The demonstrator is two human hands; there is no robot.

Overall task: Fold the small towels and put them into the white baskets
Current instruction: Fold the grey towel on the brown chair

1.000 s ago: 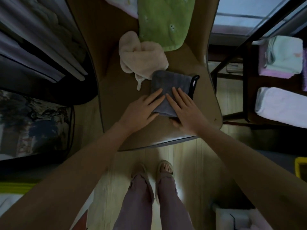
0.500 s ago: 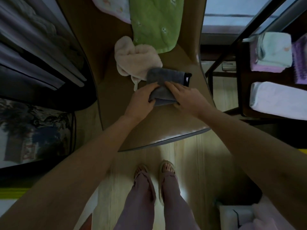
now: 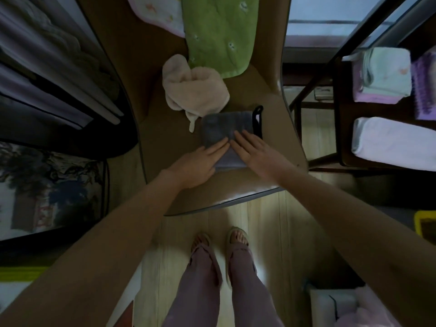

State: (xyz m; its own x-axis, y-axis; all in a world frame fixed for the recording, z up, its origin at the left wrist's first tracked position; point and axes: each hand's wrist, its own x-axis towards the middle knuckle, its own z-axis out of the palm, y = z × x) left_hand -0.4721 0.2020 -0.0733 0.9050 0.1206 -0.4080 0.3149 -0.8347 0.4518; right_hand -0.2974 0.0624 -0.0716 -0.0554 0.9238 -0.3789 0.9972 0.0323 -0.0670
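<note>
A small grey towel (image 3: 224,126) with a black hanging loop lies folded on the brown table (image 3: 165,149). My left hand (image 3: 200,161) rests flat on its near left part, fingers straight. My right hand (image 3: 254,149) presses flat on its near right part. The fingertips of both hands almost meet at the towel's middle. A crumpled beige towel (image 3: 195,90) lies just behind it, touching its far edge. Further back lie a green towel (image 3: 217,34) and a pink-white towel (image 3: 160,13). A white basket (image 3: 330,305) shows at the lower right on the floor.
A dark shelf unit (image 3: 339,114) on the right holds folded towels (image 3: 382,74) and a white folded cloth (image 3: 396,142). Curtains hang at the left. My feet stand on the wooden floor just below the table's near edge. A yellow bin edge (image 3: 422,223) is at far right.
Half a second ago both hands gripped the grey towel's near edge and folded it; now it lies flat and both hands are spread flat on top of it.
</note>
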